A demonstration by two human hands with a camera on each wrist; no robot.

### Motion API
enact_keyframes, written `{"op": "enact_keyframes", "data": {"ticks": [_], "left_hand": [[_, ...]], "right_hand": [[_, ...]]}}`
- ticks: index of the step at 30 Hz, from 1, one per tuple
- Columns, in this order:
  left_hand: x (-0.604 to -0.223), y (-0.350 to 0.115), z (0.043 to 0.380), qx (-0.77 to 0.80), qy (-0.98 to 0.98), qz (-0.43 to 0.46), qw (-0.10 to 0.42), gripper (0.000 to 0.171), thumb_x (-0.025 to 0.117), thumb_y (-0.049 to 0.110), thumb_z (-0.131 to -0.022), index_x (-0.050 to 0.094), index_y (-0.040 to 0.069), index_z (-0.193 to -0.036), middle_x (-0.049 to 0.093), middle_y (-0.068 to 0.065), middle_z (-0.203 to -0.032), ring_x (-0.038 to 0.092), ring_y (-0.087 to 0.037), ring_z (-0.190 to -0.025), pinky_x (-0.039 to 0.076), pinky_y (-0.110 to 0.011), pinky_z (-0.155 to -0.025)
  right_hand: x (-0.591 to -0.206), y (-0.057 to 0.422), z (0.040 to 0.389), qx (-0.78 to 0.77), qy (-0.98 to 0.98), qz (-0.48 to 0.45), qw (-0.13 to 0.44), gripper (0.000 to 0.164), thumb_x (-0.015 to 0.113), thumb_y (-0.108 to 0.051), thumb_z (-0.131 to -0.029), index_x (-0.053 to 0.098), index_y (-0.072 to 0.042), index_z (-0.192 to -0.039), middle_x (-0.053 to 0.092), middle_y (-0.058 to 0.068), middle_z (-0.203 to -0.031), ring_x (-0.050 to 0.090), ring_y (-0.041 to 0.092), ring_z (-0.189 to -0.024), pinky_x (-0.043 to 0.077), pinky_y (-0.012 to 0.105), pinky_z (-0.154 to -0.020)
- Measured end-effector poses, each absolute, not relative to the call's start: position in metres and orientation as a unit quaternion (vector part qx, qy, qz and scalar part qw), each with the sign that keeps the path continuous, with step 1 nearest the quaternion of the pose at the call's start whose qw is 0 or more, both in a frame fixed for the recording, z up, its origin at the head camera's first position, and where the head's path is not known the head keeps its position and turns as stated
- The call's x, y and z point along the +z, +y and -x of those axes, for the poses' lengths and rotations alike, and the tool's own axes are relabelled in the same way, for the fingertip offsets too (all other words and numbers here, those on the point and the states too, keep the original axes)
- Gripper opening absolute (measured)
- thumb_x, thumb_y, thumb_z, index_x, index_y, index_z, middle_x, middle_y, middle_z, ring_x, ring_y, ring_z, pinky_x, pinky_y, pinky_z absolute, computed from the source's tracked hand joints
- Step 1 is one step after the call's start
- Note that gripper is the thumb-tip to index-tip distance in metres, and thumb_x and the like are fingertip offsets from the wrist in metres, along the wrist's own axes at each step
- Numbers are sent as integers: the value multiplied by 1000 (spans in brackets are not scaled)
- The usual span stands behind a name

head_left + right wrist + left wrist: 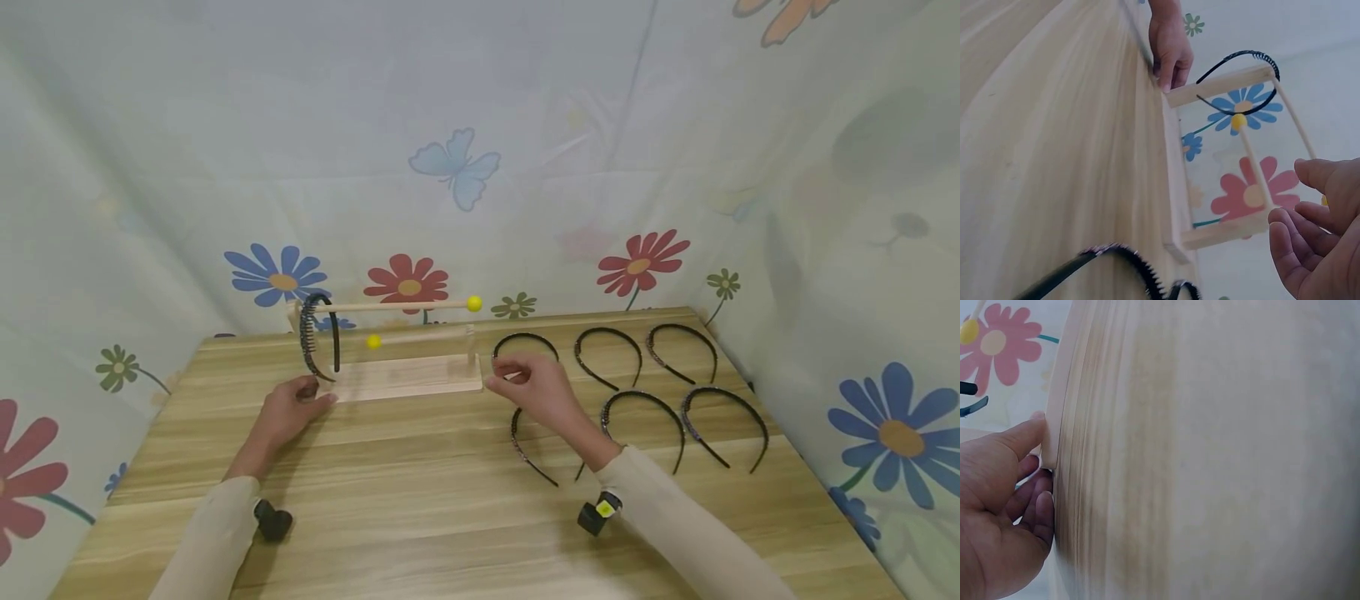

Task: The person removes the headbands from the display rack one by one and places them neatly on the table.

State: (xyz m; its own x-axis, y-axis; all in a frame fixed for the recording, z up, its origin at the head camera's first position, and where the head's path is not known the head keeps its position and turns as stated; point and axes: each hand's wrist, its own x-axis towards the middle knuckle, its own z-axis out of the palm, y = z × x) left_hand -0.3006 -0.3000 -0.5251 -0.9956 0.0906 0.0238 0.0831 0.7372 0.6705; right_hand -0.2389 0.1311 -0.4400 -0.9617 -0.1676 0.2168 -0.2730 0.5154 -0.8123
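Observation:
A light wooden stand (408, 377) has a flat base, upright posts and two rods tipped with yellow balls (474, 304). One black toothed headband (307, 333) hangs from the upper rod near its left end. My left hand (288, 410) holds the left end of the base, thumb on the wood and the other fingers bent beside it in the left wrist view. To the right of the stand, my right hand (543, 396) hovers with loosely bent fingers and nothing in them. In the right wrist view, its fingertips (1279, 217) appear near the stand's rods.
Several black headbands (641, 393) lie in two rows on the right of the wood-grain table (420, 517). My right hand and forearm partly cover those nearest. A flower-printed cloth (525, 192) hangs behind and at both sides.

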Motion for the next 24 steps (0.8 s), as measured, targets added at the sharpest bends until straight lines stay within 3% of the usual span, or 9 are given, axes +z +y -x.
{"op": "enact_keyframes", "data": {"ticks": [13, 24], "left_hand": [[-527, -301, 302, 359, 932, -46, 7, 64, 68, 34, -100, 51, -12, -141, 56, -34, -138, 55, -50, -128, 46, -62, -105], [-527, -300, 301, 359, 932, -48, -7, 61, 69, 33, -99, 54, -12, -137, 58, -34, -136, 56, -50, -127, 46, -62, -105]], "right_hand": [[-416, 77, 251, 503, -835, -212, 74, 41, 78, -35, -92, 72, -17, -128, 75, 2, -118, 71, 12, -92, 60, 27, -73], [-405, 25, 263, 517, -816, -248, 75, 44, 77, -38, -93, 71, -17, -131, 75, 2, -119, 71, 9, -94, 59, 23, -74]]}}
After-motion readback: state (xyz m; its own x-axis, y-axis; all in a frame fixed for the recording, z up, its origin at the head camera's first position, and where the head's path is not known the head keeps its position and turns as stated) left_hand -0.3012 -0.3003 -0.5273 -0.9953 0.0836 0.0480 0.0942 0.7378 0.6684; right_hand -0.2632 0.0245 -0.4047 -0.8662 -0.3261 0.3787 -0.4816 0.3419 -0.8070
